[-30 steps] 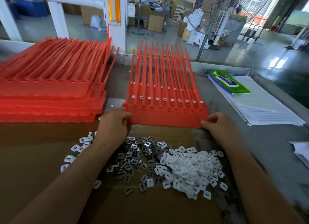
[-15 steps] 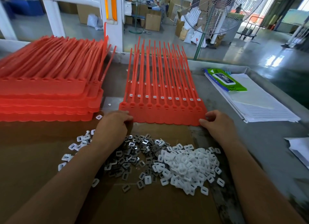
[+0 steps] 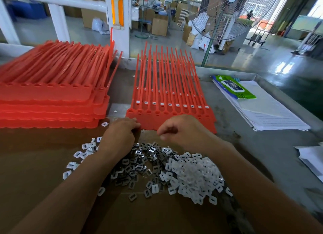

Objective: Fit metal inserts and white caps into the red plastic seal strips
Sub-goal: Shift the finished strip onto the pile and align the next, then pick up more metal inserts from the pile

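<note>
A red sheet of joined seal strips [image 3: 176, 119] lies flat in front of me, its tails pointing away and white caps set in a row across its heads. My left hand [image 3: 120, 135] grips the sheet's near edge close to the left corner. Over the middle of that edge hovers my right hand [image 3: 181, 131], fingers curled, thumb against forefinger, nothing visible in it. Nearer to me lie a heap of metal inserts [image 3: 139, 164] and, to its right, a heap of white caps [image 3: 195, 174].
A tall stack of red strip sheets [image 3: 52, 97] stands at the left. The parts lie on brown cardboard [image 3: 157, 216]. Stacked papers [image 3: 271, 111] with a green wipes pack [image 3: 234, 87] sit at the right. A floor fan [image 3: 227, 15] stands beyond the bench.
My right hand left the sheet's right near corner and moved left to the middle of its near edge. My left hand shifted slightly right along that edge.
</note>
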Available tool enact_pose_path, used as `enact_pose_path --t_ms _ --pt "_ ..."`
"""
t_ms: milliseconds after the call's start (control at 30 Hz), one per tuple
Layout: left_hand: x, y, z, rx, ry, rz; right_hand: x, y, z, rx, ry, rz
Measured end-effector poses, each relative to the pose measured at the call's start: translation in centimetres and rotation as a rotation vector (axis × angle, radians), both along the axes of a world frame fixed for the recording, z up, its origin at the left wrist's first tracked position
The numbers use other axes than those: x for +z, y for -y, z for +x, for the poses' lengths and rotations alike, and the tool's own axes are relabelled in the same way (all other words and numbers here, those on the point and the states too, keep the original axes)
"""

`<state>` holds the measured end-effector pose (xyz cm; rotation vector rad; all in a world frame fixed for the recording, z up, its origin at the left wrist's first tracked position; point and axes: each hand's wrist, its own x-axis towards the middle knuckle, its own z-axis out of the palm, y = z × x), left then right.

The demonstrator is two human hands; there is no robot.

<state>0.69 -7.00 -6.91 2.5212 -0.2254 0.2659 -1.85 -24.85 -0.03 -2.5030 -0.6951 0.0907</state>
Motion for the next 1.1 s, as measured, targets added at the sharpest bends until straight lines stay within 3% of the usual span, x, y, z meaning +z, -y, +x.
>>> enact_pose_path --t_ms 300,800,1100 --pt "0.1 0.0 0.2 -0.014 0.007 0.009 -2.1 -3.4 0.2 0.038 0.040 -0.219" --pt "0.2 0.2 0.3 -0.024 0.005 -0.003 -1.9 -3.5 -0.2 -0.031 0.106 -0.103" --pt "0.2 0.1 0.1 -0.021 0.009 0.009 -1.4 -3.4 -0.6 -0.029 0.039 -0.074"
